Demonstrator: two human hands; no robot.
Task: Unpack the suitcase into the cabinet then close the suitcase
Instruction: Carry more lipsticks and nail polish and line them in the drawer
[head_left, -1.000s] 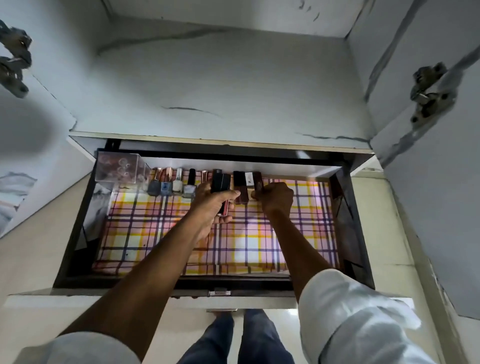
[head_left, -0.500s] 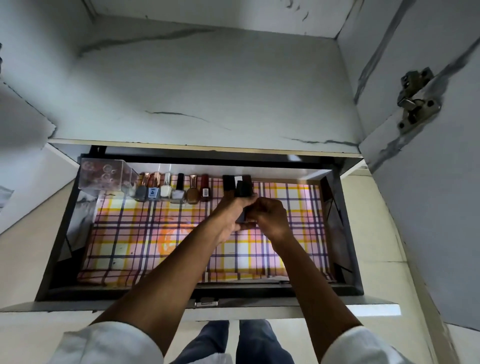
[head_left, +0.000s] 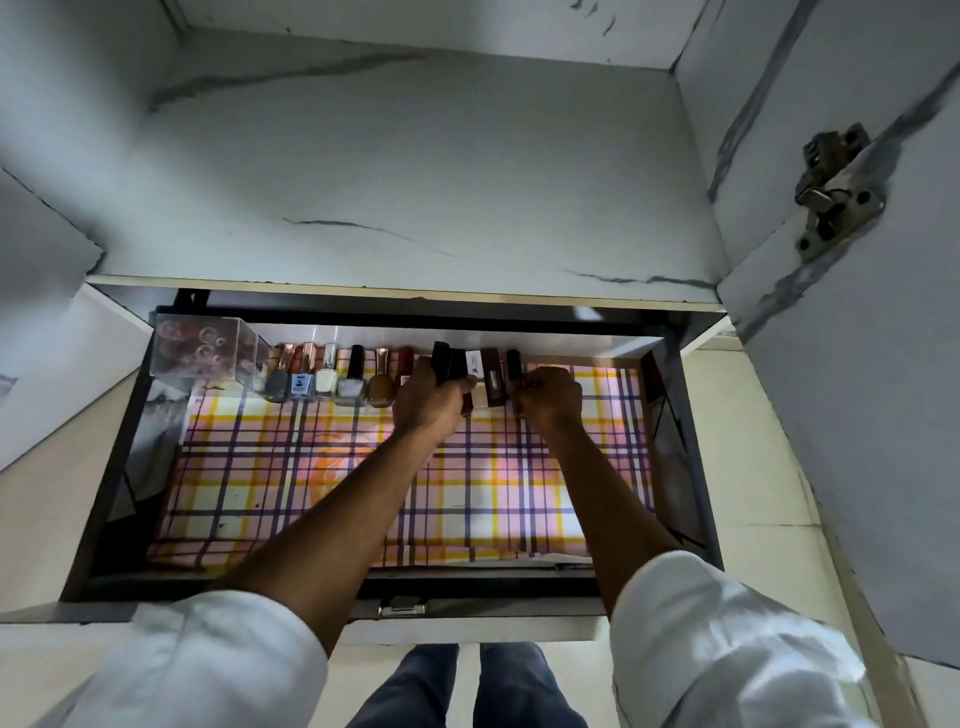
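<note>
At drawer's back wall: left hand (head_left: 431, 402) grips dark slim tubes (head_left: 448, 364); right hand (head_left: 548, 397) pinches dark round-capped tube (head_left: 514, 366). Likely light, rigid, slick; hold mid-body.

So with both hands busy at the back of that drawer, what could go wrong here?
1. The left hand grips several dark tubes at once; one might slip from the grip.
2. The right hand sets a dark tube upright beside the boxed ones; a nudge could topple that tight row, perhaps into the nail polish bottles.
</note>
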